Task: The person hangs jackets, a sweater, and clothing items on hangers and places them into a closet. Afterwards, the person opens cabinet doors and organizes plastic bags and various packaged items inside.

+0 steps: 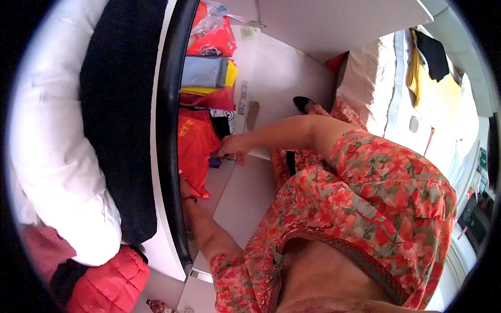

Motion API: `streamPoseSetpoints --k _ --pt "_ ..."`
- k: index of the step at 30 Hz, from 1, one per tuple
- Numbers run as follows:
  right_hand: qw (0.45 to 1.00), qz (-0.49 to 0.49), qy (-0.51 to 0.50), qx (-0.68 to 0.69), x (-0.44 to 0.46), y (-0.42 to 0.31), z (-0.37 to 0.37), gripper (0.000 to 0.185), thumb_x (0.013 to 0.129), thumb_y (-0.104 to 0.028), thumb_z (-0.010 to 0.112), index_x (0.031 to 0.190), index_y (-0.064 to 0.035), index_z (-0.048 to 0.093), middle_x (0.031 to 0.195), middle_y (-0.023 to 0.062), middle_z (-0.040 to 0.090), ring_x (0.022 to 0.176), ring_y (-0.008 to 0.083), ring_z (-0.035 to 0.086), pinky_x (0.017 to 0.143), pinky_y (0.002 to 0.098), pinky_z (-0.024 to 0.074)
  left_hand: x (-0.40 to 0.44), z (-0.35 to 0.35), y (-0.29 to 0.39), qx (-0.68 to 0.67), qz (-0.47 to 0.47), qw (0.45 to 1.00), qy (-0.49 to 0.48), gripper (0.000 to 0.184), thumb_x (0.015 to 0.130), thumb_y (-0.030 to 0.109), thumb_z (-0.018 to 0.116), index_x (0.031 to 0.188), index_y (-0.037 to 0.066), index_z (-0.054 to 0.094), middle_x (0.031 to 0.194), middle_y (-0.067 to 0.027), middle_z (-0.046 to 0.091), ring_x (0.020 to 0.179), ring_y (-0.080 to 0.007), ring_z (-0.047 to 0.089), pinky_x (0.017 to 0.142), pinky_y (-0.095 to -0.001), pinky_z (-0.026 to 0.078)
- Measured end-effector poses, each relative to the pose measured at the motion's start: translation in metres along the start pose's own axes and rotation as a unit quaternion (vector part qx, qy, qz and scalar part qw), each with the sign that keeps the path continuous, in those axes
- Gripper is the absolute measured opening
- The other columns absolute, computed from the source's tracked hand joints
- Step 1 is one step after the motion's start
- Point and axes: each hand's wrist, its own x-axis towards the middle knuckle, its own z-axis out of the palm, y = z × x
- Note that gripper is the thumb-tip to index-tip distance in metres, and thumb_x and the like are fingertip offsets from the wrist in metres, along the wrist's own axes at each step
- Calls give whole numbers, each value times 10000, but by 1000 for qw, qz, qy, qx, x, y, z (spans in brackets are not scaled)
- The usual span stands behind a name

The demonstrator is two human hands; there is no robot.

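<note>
A red plastic bag [197, 145] with yellow print lies in the low compartment under the black-edged panel. My right hand [229, 146] has its fingers closed at the bag's right edge. Beside the bag's lower end is my left hand [185, 187], its fingers mostly hidden behind the bag and the black edge. A dark band circles the left wrist. Black fabric with a white print [222, 119] lies just above the bag, and a small purple item [214, 163] shows below my right hand.
Folded grey and yellow packs [206, 72] and another red package [216, 43] sit farther along the compartment. A black padded edge [175, 104] borders it. White bedding [52, 120] and a red puffer jacket [112, 281] lie left. A pale panel [339, 23] stands above.
</note>
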Motion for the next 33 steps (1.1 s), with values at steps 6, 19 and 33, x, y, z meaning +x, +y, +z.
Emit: streamPoseSetpoints --k 6,19,33 --pt "998 35 7 51 14 -7 22 778 750 -378 699 1355 -99 296 1257 273 402 996 505 535 767 638 474 -6 14 -15 50 -6 999 2 460 810 427 605 1095 66 616 1191 -166 568 1057 -317 552 936 -388 404" --pt "966 49 246 64 92 -29 25 973 725 -325 757 1412 -123 99 1248 191 517 1057 399 561 753 567 512 -27 26 28 82 -19 973 -217 457 876 435 502 906 7 657 977 -233 616 890 -408 569 763 -461 468" --pt "830 -170 418 -328 131 87 -109 225 803 -215 594 927 -36 647 906 166 656 777 304 659 648 389 538 -46 -2 115 -165 133 973 -87 292 806 174 421 830 -85 554 814 -222 591 739 -314 537 718 -382 424"
